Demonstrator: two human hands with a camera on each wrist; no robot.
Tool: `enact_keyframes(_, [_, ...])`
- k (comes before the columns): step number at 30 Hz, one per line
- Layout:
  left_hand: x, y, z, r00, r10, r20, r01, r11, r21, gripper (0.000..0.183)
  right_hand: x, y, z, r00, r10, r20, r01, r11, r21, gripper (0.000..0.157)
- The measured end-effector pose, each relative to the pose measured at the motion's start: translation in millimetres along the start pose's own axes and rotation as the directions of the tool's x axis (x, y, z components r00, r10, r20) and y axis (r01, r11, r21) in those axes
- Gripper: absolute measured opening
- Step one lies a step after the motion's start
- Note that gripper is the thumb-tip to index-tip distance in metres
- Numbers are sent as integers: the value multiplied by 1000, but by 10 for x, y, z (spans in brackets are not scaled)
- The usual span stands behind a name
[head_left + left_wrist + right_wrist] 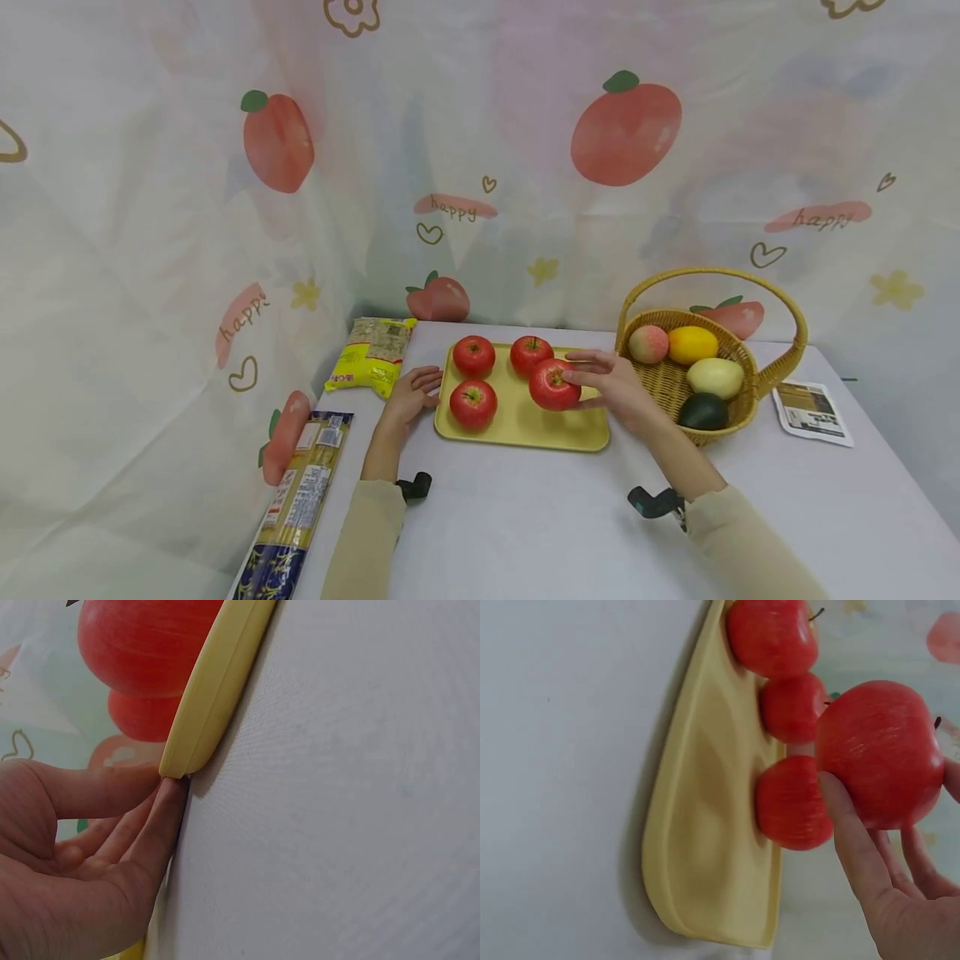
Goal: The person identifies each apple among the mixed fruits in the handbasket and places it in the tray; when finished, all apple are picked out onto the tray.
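Note:
My right hand (619,388) grips a red apple (554,384) raised over the right part of a yellow tray (525,435). In the right wrist view the held apple (881,754) is clear of the tray floor, with fingers curled about it. Three more red apples rest on the tray: a back-left one (473,357), a front-left one (473,404) and one at the back middle (531,355). At the tray's left end, my left hand (408,398) pinches the rim. The left wrist view has its thumb (112,787) and fingertips against the tray edge (214,697).
Right of the tray stands a wicker basket (658,392) with a tall handle, holding a peach, a lemon and other fruit. A white-edged packet (812,413) lies beyond it. On the left are a yellow bag (371,354) and long noodle packs (296,492).

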State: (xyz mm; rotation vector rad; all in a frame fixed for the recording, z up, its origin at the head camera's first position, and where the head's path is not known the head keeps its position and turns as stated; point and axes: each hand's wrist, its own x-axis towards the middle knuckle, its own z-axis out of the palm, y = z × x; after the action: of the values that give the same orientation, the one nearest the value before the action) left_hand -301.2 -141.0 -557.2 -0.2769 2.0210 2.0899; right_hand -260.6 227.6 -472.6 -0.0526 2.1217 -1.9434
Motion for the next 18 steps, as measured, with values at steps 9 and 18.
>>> enact_keyframes(9, [21,-31,-5,1000,16,9,-16,1000,-13,66,81,136,157,1000,16,-3,-16,1000,-2,61])
enact_keyframes(18, [23,-23,-13,1000,14,14,-13,1000,-7,65,151,250,259,995,91,-32,-90,996,28,62])
